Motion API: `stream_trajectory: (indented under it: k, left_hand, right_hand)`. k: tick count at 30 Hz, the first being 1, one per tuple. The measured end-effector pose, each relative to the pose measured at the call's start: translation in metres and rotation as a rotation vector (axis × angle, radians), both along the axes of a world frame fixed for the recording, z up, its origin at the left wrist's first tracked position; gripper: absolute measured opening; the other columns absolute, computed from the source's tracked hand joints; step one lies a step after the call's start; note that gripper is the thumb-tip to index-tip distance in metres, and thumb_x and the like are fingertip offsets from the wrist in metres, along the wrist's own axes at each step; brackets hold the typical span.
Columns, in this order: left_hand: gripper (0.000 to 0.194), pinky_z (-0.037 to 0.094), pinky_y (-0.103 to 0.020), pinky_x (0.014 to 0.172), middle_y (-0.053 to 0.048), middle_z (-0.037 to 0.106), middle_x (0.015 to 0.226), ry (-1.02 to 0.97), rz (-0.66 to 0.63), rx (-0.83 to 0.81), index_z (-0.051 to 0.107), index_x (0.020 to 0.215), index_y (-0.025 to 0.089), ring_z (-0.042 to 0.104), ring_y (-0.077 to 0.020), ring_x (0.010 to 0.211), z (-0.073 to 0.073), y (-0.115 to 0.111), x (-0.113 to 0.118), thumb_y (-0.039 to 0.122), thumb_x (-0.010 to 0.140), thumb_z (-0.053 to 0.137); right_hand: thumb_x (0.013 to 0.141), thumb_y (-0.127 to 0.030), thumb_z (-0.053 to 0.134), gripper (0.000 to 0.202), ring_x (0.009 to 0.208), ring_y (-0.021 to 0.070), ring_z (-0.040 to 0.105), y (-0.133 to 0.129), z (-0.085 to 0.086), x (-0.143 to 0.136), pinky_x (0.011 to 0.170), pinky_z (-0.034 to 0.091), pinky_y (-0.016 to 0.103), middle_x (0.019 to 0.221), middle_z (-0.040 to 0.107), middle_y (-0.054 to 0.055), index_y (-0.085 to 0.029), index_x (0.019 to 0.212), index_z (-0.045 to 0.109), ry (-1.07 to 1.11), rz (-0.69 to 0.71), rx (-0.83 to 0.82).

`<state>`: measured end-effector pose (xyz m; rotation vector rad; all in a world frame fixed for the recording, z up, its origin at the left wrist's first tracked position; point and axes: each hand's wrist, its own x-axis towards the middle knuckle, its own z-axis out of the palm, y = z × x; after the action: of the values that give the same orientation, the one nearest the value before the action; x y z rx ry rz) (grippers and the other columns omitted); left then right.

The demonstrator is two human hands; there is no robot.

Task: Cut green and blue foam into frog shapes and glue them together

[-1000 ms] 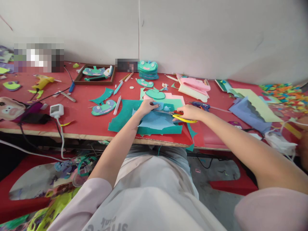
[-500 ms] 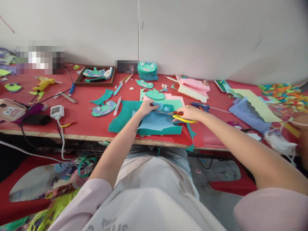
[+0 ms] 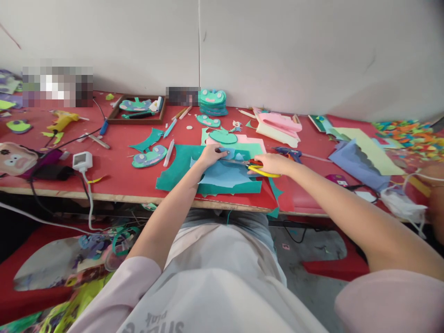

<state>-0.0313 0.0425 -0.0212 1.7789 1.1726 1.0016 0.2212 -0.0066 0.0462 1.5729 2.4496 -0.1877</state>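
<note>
My left hand (image 3: pixel 211 156) pinches a light blue felt sheet (image 3: pixel 225 173) near its upper edge. In my right hand (image 3: pixel 272 164) is a pair of scissors (image 3: pixel 264 172) with yellow and red handles, the blades pointing left into the blue felt close to my left fingers. Beneath the blue piece lies a larger teal felt sheet (image 3: pixel 180 166) at the table's front edge. Just beyond my hands rest a rounded green felt shape (image 3: pixel 223 136) and a pink sheet (image 3: pixel 255 140).
A stack of green frog faces (image 3: pixel 212 102) stands by the wall, with a brown tray (image 3: pixel 137 121) to its left. A blue glue gun (image 3: pixel 289 152) lies right of my right hand, a yellow glue gun (image 3: pixel 64 121) far left. Cables run across the left side.
The scissors' handles have shifted very slightly left and closer together. My left hand keeps its grip on the blue felt in the same spot.
</note>
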Motion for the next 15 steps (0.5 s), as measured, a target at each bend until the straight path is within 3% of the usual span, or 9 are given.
stream_trajectory:
  k: [5, 15]
  left_hand:
    - [0.024, 0.035, -0.025, 0.057, 0.001, 0.055, 0.061, -0.007, 0.002, -0.016, 0.060, 0.069, 0.016, 0.049, -0.0119, 0.060, 0.0041, -0.0029, 0.0003, 0.038, 0.068, 0.068]
    - [0.022, 0.035, -0.025, 0.056, 0.001, 0.055, 0.059, -0.022, 0.011, -0.032, 0.060, 0.068, 0.015, 0.049, -0.0113, 0.057, 0.0056, -0.0046, 0.0006, 0.036, 0.067, 0.069]
  right_hand:
    - [0.067, -0.084, 0.038, 0.071, 0.074, 0.0241, 0.061, -0.0019, 0.0004, -0.0052, 0.057, 0.033, 0.028, 0.091, 0.068, 0.011, -0.021, 0.091, 0.059, -0.025, 0.003, -0.010]
    - [0.064, -0.081, 0.048, 0.062, 0.058, 0.0171, 0.053, -0.0033, 0.0044, -0.0101, 0.053, 0.029, 0.026, 0.066, 0.061, 0.005, -0.021, 0.074, 0.060, 0.049, -0.021, -0.055]
